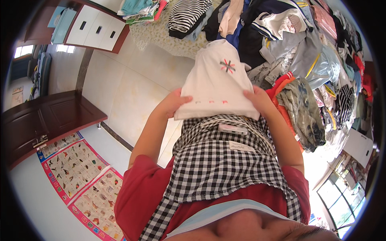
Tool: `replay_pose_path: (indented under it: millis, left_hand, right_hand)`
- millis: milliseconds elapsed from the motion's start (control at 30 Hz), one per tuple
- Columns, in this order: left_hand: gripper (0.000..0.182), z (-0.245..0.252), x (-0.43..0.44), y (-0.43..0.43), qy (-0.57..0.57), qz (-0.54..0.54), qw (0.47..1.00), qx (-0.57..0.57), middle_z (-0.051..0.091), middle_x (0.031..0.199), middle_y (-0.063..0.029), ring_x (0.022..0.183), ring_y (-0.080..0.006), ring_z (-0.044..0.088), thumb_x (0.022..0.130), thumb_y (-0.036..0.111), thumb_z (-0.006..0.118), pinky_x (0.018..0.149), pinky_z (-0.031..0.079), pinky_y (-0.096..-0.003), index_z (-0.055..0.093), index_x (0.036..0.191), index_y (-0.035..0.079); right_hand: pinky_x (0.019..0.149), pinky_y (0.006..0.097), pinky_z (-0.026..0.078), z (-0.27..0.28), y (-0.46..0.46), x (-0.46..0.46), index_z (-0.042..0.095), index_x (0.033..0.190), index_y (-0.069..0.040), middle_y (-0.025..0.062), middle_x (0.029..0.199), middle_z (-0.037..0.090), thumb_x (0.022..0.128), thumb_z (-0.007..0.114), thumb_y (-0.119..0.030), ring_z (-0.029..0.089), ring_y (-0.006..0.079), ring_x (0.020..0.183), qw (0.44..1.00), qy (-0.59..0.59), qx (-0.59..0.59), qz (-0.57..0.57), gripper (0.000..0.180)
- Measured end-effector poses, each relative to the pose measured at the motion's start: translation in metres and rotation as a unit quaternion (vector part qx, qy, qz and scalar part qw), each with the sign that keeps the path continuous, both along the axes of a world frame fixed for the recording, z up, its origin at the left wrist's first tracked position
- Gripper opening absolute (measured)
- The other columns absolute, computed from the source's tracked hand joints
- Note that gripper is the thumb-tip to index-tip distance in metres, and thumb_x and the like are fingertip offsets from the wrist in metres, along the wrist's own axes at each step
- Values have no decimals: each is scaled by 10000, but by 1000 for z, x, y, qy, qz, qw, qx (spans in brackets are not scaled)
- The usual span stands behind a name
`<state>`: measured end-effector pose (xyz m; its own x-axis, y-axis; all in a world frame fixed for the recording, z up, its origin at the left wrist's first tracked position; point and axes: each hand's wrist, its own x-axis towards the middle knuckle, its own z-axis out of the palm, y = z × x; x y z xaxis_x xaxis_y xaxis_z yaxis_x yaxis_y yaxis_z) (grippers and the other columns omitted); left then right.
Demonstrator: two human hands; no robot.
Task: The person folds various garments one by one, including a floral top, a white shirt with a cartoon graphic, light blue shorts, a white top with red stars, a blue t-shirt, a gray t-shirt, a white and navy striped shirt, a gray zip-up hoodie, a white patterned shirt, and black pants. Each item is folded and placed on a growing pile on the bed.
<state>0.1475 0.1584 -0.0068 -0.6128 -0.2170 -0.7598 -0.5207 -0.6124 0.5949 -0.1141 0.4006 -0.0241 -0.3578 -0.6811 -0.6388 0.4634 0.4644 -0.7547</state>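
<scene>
A white cloth garment [217, 81] is stretched out in front of my waist. It bears a red and black star-shaped print and small red and grey marks along its near edge. My left hand [178, 101] grips its left side near the hem, thumb on top. On the opposite side my right hand [257, 98] pinches the fabric the same way. The fingers under the cloth are hidden. Just below the hem, a phone [232, 129] sticks out of the pocket of my black-and-white checked apron [220, 168].
Ahead, a bed with a patterned cover [162, 42] bears folded striped clothes [188, 15] and a folded stack [143, 10]. A large heap of clothes [301, 60] spreads along the right. At left are a white-fronted drawer cabinet [96, 28], a dark wooden door [57, 120] and wall posters [77, 167].
</scene>
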Motion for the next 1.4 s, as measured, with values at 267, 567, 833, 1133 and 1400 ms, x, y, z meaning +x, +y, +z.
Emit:
replay_pose_path:
  millis: [267, 567, 833, 1133, 1400]
  left_hand:
    - [674, -55, 6, -7, -86, -82, 993, 10, 549, 1389, -110, 1224, -245, 540, 1003, 574, 418, 1033, 425, -433, 462, 1427, 52]
    - [580, -116, -52, -1, 137, 227, 955, 131, 503, 1433, -160, 1216, -340, 576, 1004, 465, 472, 1084, 433, -499, 442, 1426, 69]
    - [494, -124, -54, -24, 111, 365, 924, 5, 608, 1221, -193, 1117, -328, 621, 929, 92, 532, 975, 515, -455, 456, 1415, 45]
    - [444, -104, -55, -33, 79, -8, 976, -205, 624, 894, -98, 695, -218, 569, 930, 103, 512, 624, 490, -328, 551, 1369, 47]
    - [340, -141, -81, -41, -52, 161, 985, 44, 662, 928, -84, 768, -205, 648, 937, 210, 627, 659, 543, -344, 613, 1185, -23]
  right_hand:
    - [862, 357, 494, -39, -3, -7, 551, 1331, -41, 109, 1205, 614, 920, 647, -465, 608, 217, 983, 993, -81, 83, 1, 599]
    - [973, 443, 510, -64, -68, 3, 419, 1350, -74, 121, 1275, 572, 937, 676, -251, 601, 264, 1134, 956, -113, -116, -246, 517]
    - [947, 374, 492, -72, -78, -18, 438, 1428, -137, 91, 1279, 566, 930, 570, -111, 600, 244, 1111, 984, 77, -8, -163, 516]
    - [811, 367, 500, -60, -89, -30, 620, 1263, -49, 178, 1105, 603, 879, 576, -148, 613, 254, 915, 908, 417, 40, 22, 399]
    - [562, 274, 391, -83, -120, -69, 692, 959, -59, 4, 784, 643, 823, 762, -206, 538, 103, 678, 983, 127, 77, -103, 213]
